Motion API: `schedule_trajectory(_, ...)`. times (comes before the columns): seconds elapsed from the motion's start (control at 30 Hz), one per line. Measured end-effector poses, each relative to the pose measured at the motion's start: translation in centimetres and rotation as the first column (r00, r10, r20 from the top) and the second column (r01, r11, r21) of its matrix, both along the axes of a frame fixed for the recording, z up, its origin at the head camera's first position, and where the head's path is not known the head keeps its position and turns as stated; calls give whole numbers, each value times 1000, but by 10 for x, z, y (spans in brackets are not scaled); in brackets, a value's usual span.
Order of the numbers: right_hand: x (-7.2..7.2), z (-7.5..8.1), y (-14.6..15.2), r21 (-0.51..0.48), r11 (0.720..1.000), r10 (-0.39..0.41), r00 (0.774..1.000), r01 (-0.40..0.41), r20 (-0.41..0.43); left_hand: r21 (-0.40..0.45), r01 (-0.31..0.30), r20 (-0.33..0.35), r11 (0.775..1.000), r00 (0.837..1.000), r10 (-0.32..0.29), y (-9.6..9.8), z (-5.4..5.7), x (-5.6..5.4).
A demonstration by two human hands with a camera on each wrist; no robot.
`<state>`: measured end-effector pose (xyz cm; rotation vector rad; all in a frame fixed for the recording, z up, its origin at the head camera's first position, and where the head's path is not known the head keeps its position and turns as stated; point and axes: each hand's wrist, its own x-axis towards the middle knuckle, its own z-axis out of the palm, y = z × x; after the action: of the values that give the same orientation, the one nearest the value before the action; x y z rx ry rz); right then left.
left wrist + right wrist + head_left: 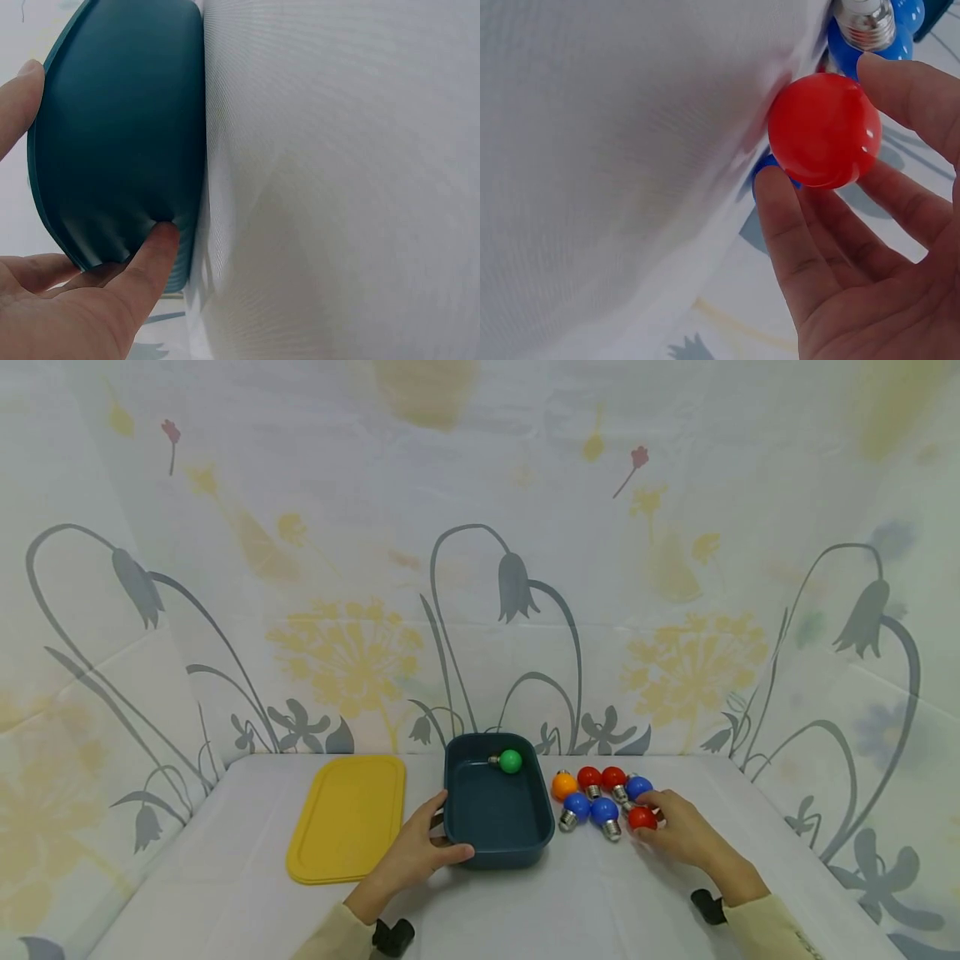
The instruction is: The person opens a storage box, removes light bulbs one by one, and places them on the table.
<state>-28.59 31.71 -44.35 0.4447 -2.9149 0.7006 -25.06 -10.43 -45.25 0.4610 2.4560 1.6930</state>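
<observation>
A dark teal bin [497, 814] stands mid-table, with a green light bulb [512, 762] lying inside near its far end. My left hand [414, 852] holds the bin's near left corner, thumb at the near rim and fingers along the left side. To the right, my right hand [682, 831] has its thumb and fingers around a red light bulb [825, 131], whose base is hidden in the right wrist view. Beside it lie a blue bulb [638, 787], two more blue bulbs [604, 812], two red bulbs [589, 777] and an orange bulb [565, 786].
A flat yellow lid or tray [348, 818] lies left of the bin. White cloth covers the table [585, 902]. Behind it hangs a flower-printed curtain [480, 635], close to the table's far edge.
</observation>
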Motion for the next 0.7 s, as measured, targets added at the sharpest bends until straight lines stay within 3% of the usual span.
schedule_trajectory(0.43,-4,27,6,-3,1000,18,999,-18,-30,5,12,-6,1000,1000,-12,0,0,-1)
schedule_trajectory(0.7,-13,49,-11,34,999,33,996,-30,-78,-2,2,2,1000,1000,-2,0,1,0)
